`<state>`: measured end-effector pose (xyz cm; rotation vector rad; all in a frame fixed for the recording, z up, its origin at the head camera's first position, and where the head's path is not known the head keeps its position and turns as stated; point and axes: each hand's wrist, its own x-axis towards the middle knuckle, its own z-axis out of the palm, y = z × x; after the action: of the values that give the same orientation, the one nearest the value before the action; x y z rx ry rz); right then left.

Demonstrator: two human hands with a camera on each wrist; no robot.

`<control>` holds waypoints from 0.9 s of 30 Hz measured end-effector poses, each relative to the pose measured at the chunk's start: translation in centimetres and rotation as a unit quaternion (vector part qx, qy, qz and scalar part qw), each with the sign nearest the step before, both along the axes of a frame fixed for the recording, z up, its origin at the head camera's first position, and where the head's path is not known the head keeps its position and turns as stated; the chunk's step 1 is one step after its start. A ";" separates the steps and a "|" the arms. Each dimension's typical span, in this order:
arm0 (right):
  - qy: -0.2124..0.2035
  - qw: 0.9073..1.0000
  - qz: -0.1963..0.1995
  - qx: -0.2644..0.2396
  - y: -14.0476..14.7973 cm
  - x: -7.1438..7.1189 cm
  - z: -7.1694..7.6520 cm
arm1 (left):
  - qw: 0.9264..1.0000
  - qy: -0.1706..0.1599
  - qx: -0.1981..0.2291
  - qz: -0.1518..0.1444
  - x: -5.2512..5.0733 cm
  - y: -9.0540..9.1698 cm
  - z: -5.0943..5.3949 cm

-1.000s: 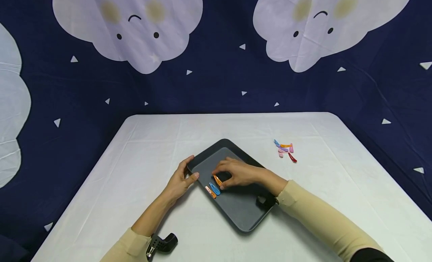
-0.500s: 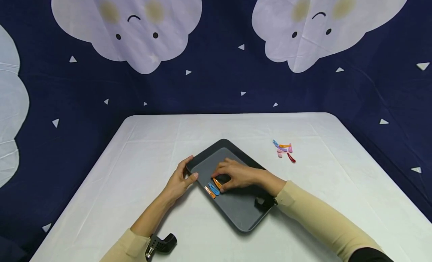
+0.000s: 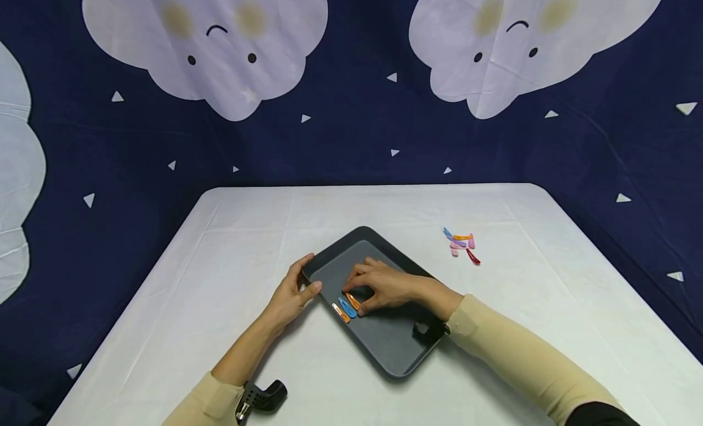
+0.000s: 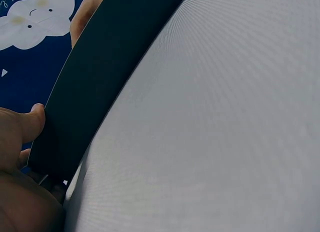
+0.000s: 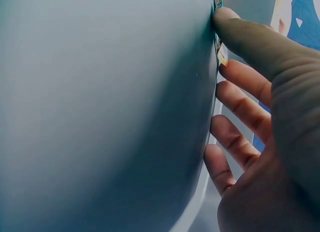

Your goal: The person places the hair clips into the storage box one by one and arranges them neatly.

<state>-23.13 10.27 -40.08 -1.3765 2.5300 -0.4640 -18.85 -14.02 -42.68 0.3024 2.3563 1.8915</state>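
In the head view, the tray [image 3: 403, 353] sits slantwise on the table [image 3: 165, 328], near the centre of the frame. The left hand [image 3: 291, 295] grips its left corner, thumb over the near rim. Inside, along the rim at the tray's lower left, three clips lie side by side in a slanting row: the outer orange clip [image 3: 341, 314], the blue clip [image 3: 347, 307] and the inner orange clip [image 3: 353, 301]. The right hand [image 3: 381, 282] reaches in from the right and pinches the inner orange clip by its ends, between thumb and forefinger. Right of the frame's centre, beyond the tray, a loose pile [image 3: 460, 245] of blue, purple, orange, pink and red clips lies on the table, overlapping too much to count.

By that layout, two clips look placed and a third is being set straight, so the lining-up seems at an early stage; the whole pile is left to do.

In the left wrist view, the left hand's thumb presses the tray's dark wall at lower left; the clips are out of sight.

In the right wrist view, the clips show edge-on and blurred at upper right, with thumb and forefinger at them and the remaining fingers spread below.
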 end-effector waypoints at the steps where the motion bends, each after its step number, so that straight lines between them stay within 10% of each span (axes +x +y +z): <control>1: 0.001 1.000 0.000 0.001 0.0 0.0 0.0 | 1.000 -0.001 0.000 0.000 0.0 0.0 0.0; 27: 0.003 1.000 0.000 0.011 0.0 0.0 0.0 | 1.000 -0.017 0.008 -0.005 0.0 0.0 0.1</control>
<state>-23.14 10.30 -40.09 -1.3709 2.5326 -0.4307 -18.86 -14.05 -42.54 0.2818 2.3146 1.8962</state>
